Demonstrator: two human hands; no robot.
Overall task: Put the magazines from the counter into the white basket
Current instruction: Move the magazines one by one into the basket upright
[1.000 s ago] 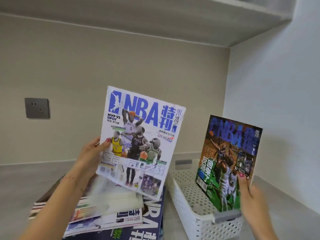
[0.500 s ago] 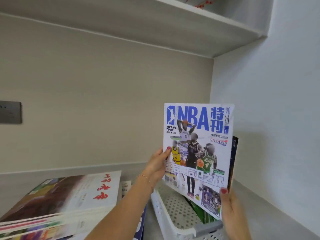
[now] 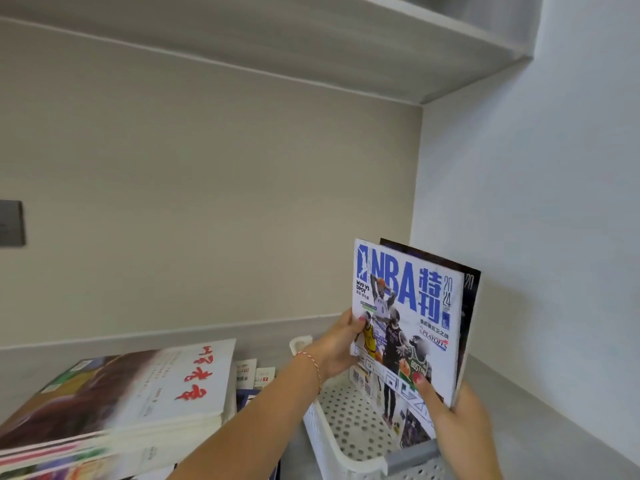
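Note:
A white NBA magazine [image 3: 412,306] stands upright over the white perforated basket [image 3: 332,441], its lower edge down inside it. A dark NBA magazine [image 3: 469,299] stands right behind it, showing only along the top and right edge. My left hand [image 3: 337,348] grips the white magazine's left edge. My right hand [image 3: 450,417] holds both magazines at the lower right corner, thumb on the white cover. A pile of magazines [image 3: 138,396] lies on the counter to the left, topped by a white one with red characters.
The grey counter [image 3: 540,410] runs into a corner between the beige back wall and the white right wall. A shelf [image 3: 381,39] hangs overhead. A grey wall socket [image 3: 10,223] sits at the far left. More magazines [image 3: 254,375] lie between the pile and the basket.
My left hand has brought the white magazine rightward in front of the dark one. Both magazines have since sunk lower into the basket, held by both hands.

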